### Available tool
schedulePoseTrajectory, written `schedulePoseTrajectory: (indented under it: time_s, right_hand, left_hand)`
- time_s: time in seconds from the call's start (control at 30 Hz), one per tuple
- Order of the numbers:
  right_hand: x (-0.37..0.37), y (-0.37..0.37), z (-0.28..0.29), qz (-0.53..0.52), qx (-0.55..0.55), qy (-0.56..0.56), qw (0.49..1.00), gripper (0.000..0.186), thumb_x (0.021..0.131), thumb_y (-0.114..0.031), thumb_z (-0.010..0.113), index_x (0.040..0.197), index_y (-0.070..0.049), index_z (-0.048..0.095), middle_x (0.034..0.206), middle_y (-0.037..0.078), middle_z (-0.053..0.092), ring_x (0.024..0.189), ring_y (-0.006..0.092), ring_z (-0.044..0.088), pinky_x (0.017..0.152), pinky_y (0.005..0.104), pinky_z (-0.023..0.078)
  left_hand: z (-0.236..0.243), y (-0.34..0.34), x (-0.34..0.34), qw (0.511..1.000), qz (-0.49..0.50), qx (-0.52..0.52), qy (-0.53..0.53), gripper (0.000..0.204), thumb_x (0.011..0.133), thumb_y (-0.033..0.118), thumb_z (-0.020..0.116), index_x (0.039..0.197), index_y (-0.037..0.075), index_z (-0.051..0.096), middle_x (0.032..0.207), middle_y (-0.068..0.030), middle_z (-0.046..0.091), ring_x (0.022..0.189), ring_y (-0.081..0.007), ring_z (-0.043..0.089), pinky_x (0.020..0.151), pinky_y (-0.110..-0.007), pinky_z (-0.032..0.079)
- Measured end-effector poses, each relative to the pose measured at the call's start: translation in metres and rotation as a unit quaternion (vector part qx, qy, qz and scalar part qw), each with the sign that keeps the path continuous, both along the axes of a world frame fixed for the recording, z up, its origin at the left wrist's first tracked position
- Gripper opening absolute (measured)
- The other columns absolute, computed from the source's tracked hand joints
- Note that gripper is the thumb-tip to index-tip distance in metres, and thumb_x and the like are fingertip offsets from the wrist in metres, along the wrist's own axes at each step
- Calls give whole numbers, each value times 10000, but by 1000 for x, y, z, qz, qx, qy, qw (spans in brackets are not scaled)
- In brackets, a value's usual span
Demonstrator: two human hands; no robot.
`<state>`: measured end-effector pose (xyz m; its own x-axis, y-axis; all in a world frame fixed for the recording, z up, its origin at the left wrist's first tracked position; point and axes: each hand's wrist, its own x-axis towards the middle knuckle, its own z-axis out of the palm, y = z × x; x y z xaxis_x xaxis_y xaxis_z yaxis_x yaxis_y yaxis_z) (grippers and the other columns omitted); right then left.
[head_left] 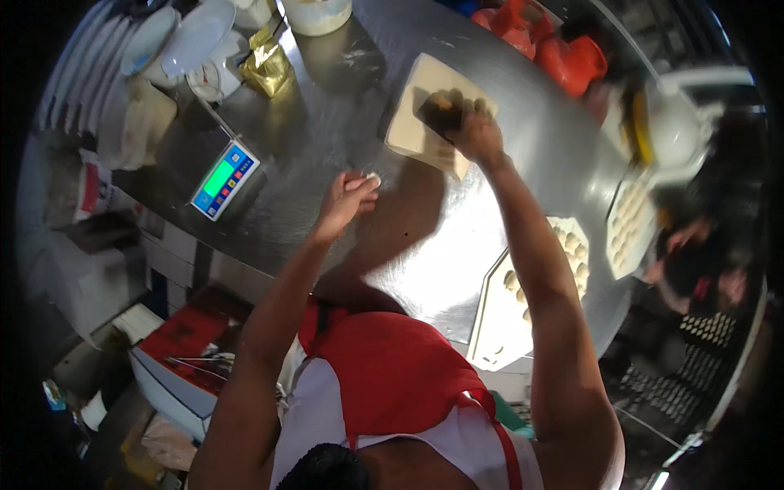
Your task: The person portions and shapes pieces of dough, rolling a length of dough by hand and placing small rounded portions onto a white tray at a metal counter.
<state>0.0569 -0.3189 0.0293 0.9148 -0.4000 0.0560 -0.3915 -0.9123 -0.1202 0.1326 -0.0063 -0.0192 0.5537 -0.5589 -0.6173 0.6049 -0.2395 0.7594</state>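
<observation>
Near the middle of the steel table [327,106], my left hand [349,196] pinches a small white lump, which looks like a piece of dough [373,179], between thumb and fingers. Farther off and to the right, my right hand [478,132] is over the right side of a thick cream-coloured slab [420,86] that looks like dough. Its fingers are stretched forward and slightly bent, with nothing visible in them. Dark shadow covers the slab beside them. Under my right forearm lies a white tray [498,327] with several small pale balls, partly hidden by the arm.
A digital scale [224,181] with a lit green display sits at the left. Behind it are a gold foil packet [267,69], white bowls [200,37] and a white tub [318,15]. Red items [572,64] line the far right. Another tray of pale balls [633,216] stands near another person's hands [690,237].
</observation>
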Motion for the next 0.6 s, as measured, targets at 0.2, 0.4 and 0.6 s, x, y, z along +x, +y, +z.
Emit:
schedulePoseTrajectory:
  time_s: [0.2, 0.4, 0.6]
  right_hand:
    - [23, 45, 41, 216, 120, -65, 967, 397, 1045, -123, 581, 1425, -22, 526, 1131, 290, 720, 856, 491, 718, 722, 482, 604]
    - [98, 72, 60, 229, 126, 102, 960, 353, 987, -71, 596, 1339, -70, 592, 996, 160, 738, 852, 376, 742, 703, 477, 592]
    - [116, 71, 19, 276, 64, 184, 941, 148, 957, -166, 638, 1055, -101, 549, 876, 124, 718, 855, 350, 743, 692, 489, 593]
  left_hand:
    - [-57, -102, 37, 974, 66, 73, -204, 550, 889, 271, 854, 1263, -37, 593, 1150, -201, 729, 1002, -268, 746, 829, -384, 609]
    - [-35, -110, 23, 970, 89, 47, -220, 340, 875, 212, 829, 1042, 16, 607, 937, -166, 736, 843, -293, 749, 759, -410, 595]
    - [-61, -112, 4, 963, 193, -115, -148, 333, 876, 70, 849, 1056, 76, 568, 899, 0, 607, 771, -98, 591, 679, -285, 511]
